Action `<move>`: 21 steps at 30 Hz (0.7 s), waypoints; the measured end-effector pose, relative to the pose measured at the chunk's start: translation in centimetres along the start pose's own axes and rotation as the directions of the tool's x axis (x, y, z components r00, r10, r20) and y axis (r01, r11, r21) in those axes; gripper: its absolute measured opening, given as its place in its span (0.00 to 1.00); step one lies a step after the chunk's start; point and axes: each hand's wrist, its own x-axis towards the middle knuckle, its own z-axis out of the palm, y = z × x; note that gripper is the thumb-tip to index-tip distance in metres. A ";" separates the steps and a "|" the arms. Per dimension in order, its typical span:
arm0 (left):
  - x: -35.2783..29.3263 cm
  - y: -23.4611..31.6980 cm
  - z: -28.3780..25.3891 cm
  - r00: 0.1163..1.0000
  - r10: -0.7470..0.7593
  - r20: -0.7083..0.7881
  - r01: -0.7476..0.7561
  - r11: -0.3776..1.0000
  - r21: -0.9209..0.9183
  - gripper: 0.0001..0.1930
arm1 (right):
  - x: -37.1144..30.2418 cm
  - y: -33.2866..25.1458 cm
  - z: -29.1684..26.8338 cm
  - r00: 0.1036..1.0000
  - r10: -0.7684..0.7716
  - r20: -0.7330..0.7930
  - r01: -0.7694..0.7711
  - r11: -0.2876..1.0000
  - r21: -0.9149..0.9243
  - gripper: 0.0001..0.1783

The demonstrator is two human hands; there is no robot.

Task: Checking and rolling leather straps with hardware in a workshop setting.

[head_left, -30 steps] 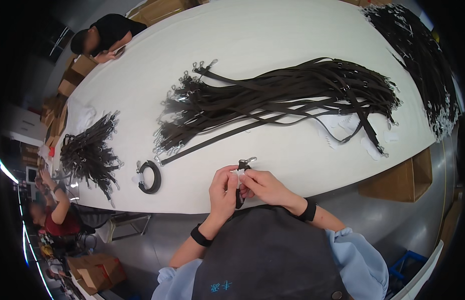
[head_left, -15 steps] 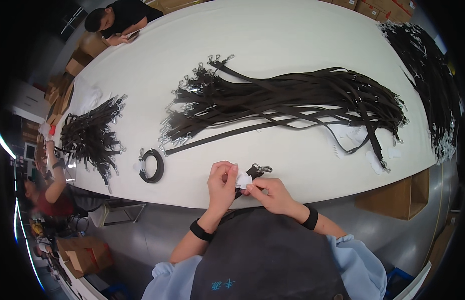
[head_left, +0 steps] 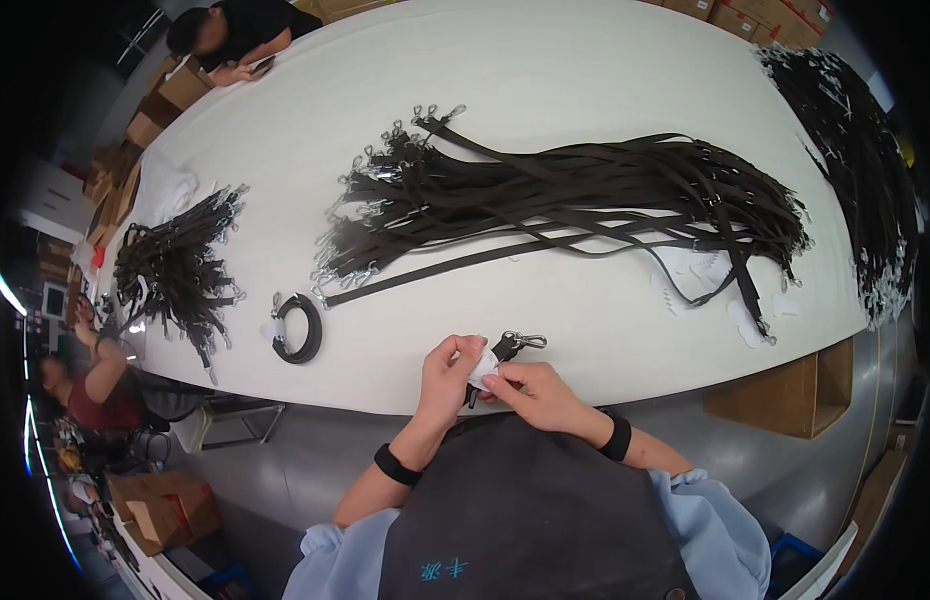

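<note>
At the table's near edge, my left hand [head_left: 449, 378] and my right hand [head_left: 537, 393] meet with their fingertips pinched on a small white label [head_left: 483, 368]. It is wrapped against a short black strap [head_left: 505, 348], whose end carries a silver snap hook [head_left: 528, 341] pointing to the right. My fingers hide much of the strap; a bit of it shows below them. To the left, a coiled black strap [head_left: 314, 341] with a white tag lies on the table by itself. A large pile of long black straps [head_left: 585, 190] with metal hooks stretches beyond my hands.
A heap of shorter black straps [head_left: 175, 275] lies at the left, and another long pile [head_left: 850, 160] at the far right. Loose white labels [head_left: 700, 272] lie under the main pile. A person [head_left: 247, 40] leans on the far left edge. A cardboard box [head_left: 790, 392] stands below the right edge.
The white label has been folded closer around the strap, and my fingertips have shifted slightly on it. The view has moved a little; the piles lie as before.
</note>
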 end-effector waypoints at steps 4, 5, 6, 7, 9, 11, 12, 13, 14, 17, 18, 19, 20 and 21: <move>-0.1 1.8 0.0 0.965 -0.246 0.090 0.253 0.963 -0.088 0.11 | 0.0 0.3 -0.1 0.999 0.036 -0.010 -0.036 0.999 0.001 0.14; 0.0 1.4 0.0 0.965 -0.244 0.090 0.252 0.964 -0.089 0.11 | 0.0 0.8 0.2 0.999 0.018 -0.030 -0.013 0.986 0.169 0.15; 0.1 0.6 -0.1 0.994 -0.072 0.078 0.070 0.997 0.030 0.11 | 0.0 1.0 0.4 0.999 0.003 -0.053 0.014 0.943 0.331 0.17; 0.1 0.5 0.0 0.991 0.102 0.086 -0.114 0.982 0.149 0.11 | 0.1 0.9 0.0 0.999 0.004 -0.054 0.014 0.944 0.330 0.17; -0.2 0.9 -0.2 0.995 -0.033 0.090 0.024 0.995 0.098 0.12 | 0.6 0.6 -1.3 0.997 0.080 -0.016 -0.064 0.890 0.451 0.20; -0.2 1.9 -0.5 0.980 -0.169 0.104 0.164 0.985 0.052 0.12 | 0.7 -0.1 -1.8 0.996 0.023 -0.085 0.019 0.888 0.459 0.21; 0.0 2.4 -0.7 0.974 -0.203 0.098 0.209 0.976 -0.061 0.12 | 0.7 -0.6 -2.0 0.988 -0.033 -0.150 0.099 0.882 0.460 0.22; 0.0 2.8 -0.9 0.968 -0.235 0.088 0.248 0.953 -0.177 0.13 | 0.8 -1.1 -2.3 0.972 -0.076 -0.223 0.169 0.884 0.435 0.21; 0.4 2.8 -1.1 0.968 -0.235 0.084 0.247 0.952 -0.179 0.13 | 1.0 -1.2 -2.5 0.973 -0.076 -0.218 0.166 0.884 0.436 0.21; 3.4 -0.6 -4.6 0.985 -0.137 -0.108 0.161 0.951 0.265 0.16 | 1.5 -0.7 -3.6 0.853 0.018 -0.522 0.147 0.951 0.272 0.20; 3.7 -0.8 -5.1 0.984 -0.138 -0.108 0.163 0.950 0.266 0.16 | 1.5 -0.1 -4.1 0.853 0.019 -0.522 0.146 0.951 0.274 0.20; 3.5 -0.9 -5.5 0.989 -0.094 -0.117 0.120 0.962 0.245 0.16 | 1.2 0.3 -4.5 0.829 0.023 -0.560 0.127 0.966 0.227 0.20; 3.3 -0.9 -5.8 0.991 -0.049 -0.128 0.077 0.971 0.224 0.17 | 1.0 0.8 -4.9 0.803 0.024 -0.595 0.104 0.978 0.180 0.21; 3.0 -0.9 -6.2 0.991 -0.045 -0.130 0.073 0.974 0.216 0.16 | 0.8 1.6 -5.4 0.818 0.037 -0.573 0.067 0.985 0.160 0.18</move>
